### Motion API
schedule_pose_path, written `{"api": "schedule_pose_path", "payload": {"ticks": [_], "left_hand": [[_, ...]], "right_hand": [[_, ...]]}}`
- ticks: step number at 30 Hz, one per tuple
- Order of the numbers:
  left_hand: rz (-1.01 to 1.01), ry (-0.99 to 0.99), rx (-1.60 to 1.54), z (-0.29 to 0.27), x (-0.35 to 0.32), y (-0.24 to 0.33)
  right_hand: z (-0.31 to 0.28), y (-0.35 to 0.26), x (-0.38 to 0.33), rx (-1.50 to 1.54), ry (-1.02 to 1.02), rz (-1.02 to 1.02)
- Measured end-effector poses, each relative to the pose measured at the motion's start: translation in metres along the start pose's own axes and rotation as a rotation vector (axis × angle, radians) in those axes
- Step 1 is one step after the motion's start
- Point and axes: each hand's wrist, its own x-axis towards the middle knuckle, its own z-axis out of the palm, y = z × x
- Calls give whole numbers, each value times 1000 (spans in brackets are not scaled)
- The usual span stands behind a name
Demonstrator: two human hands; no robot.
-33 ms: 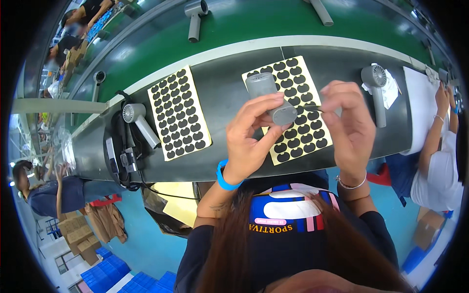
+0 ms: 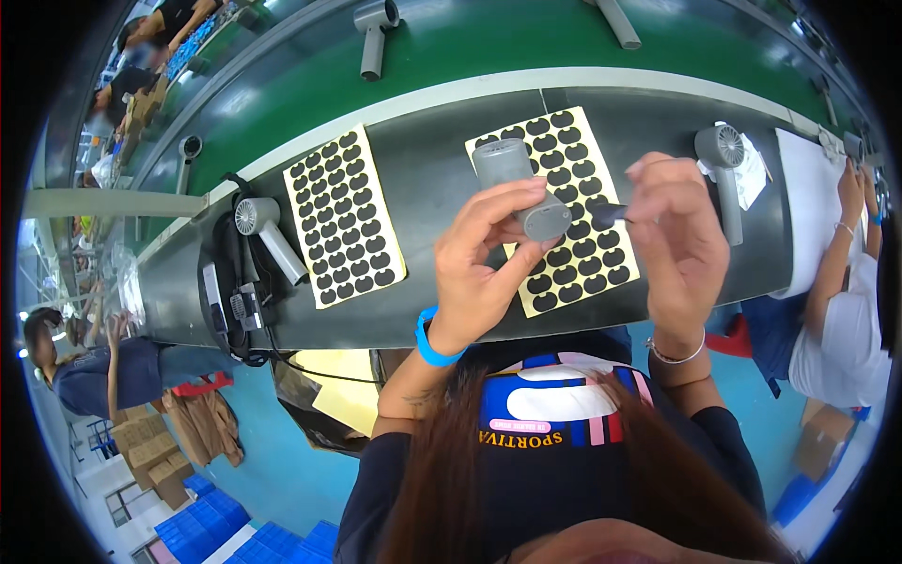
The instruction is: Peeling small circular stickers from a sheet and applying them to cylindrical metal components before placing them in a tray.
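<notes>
L hand (image 2: 479, 273) wrapped round a grey cylindrical handle piece (image 2: 520, 186), thumb on one side, fingers curled on the other, clamped firm; piece held tilted above the bench, its rounded end cap facing down-right. R hand (image 2: 678, 240) just beside it, thumb + forefinger pinched together on a small black sticker pad (image 2: 609, 212), pad tip almost at the handle's end cap; can't tell if touching. Blue wristband (image 2: 430, 344) on L wrist, thin bracelet (image 2: 678, 355) on R wrist. Directly under both hands: yellow backing sheet (image 2: 564, 214) w/ rows of black pads, lying flat on dark bench (image 2: 432, 188), partly hidden by hands. 2nd yellow sheet (image 2: 344, 218) of same pads to the left, well apart from the first. Left of that, a grey hair dryer (image 2: 266, 233) lying on bench near black cabling + small device at bench edge. Another grey dryer (image 2: 722, 171) to the right of R hand, head resting by a white cloth or paper. Beyond bench, green conveyor belt (image 2: 470, 56) w/ a further dryer (image 2: 374, 30) lying on it. Co-worker's arm (image 2: 834, 254) at far right over a white sheet; other persons at far left, upper left.
</notes>
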Motion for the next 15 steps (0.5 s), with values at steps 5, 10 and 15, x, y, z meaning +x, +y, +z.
{"api": "schedule_pose_path", "payload": {"ticks": [5, 10, 15], "left_hand": [[-25, -20, 12, -1, -2, 3], [-5, 17, -61, 2, -3, 5], [-62, -33, -111, -1, -4, 8]], "right_hand": [[0, -5, -7, 77, 106, -9], [8, -8, -12, 277, -28, 290], [14, -4, -12, 326, -16, 306]]}}
